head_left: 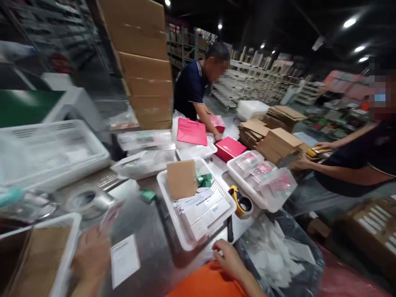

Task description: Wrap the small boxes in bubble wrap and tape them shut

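Note:
My left hand [91, 255] is blurred above the metal table [148, 247], beside a white basket [72, 231] with cardboard inside. At its fingertips is a blurred reddish-white packet [111, 215]; I cannot tell whether the fingers grip it. A white printed paper [125, 260] lies just right of this hand. My right hand [228, 256] hovers near the table's front edge with curled fingers, and what it holds, if anything, is hidden. In front of it stands a white basket [182, 243] with white papers, small green boxes [204, 180] and a brown cardboard piece [181, 179].
Tape rolls [89, 202] and a yellow tape dispenser [236, 196] lie on the table. A basket of wrapped pink packets [262, 173] stands right, above a bin of plastic scraps [272, 255]. One person handles a pink box; another person holds a yellow tape dispenser [315, 151].

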The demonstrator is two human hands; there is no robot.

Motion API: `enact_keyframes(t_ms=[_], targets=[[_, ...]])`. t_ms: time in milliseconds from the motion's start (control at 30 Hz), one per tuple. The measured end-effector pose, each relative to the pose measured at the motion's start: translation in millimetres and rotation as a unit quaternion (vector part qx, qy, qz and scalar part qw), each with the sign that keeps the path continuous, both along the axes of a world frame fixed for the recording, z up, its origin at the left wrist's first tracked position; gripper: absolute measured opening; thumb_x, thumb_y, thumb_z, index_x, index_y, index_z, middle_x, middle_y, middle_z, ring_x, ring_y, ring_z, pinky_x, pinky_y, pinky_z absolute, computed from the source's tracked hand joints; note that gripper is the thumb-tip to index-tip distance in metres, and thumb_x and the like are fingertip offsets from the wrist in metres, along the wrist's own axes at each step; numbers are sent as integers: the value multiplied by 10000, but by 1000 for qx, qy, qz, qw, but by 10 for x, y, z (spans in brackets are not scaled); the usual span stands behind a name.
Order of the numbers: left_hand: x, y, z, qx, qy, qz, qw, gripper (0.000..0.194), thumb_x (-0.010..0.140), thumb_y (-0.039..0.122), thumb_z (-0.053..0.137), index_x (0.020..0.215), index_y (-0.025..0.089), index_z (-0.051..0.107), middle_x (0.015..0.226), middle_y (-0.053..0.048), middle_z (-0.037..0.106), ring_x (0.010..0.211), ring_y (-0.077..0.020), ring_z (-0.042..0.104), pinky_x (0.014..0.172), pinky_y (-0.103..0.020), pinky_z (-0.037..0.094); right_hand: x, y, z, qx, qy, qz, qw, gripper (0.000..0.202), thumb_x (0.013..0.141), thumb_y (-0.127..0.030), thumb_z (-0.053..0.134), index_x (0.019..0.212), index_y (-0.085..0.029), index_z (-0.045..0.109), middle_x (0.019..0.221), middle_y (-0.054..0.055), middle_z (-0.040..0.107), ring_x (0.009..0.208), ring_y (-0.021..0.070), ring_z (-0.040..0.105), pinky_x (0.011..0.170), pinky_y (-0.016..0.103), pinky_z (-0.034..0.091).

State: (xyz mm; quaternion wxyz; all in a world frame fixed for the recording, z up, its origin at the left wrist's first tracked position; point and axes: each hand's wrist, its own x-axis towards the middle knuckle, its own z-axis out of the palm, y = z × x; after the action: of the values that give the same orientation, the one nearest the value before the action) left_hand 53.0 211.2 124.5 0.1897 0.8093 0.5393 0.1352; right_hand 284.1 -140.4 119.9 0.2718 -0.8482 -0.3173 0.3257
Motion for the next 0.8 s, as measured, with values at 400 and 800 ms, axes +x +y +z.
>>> enact_keyframes(t_ms=[400, 800], targets=[[550, -1293, 1254, 195, -471, -236, 828, 278, 852, 72, 667, 912, 308, 801, 1466, -36, 535, 1441, -300, 448, 1172, -520, 437, -233, 1172, 1154, 312, 509, -1, 802, 568, 751, -700, 763, 1092, -253, 677, 1022, 62, 704, 890, 196, 651, 792, 328, 498], [708, -1329, 1294, -118, -523, -154, 830, 18, 712, 228, 841, 721, 234, 828, 1048, -100, 732, 906, -218, 699, 725, -287, 584, -237, 1043, 1348, 334, 408, -24, 849, 364, 786, -567, 780, 867, -225, 686, 667, -42, 537, 641, 125, 481, 655, 258, 441]])
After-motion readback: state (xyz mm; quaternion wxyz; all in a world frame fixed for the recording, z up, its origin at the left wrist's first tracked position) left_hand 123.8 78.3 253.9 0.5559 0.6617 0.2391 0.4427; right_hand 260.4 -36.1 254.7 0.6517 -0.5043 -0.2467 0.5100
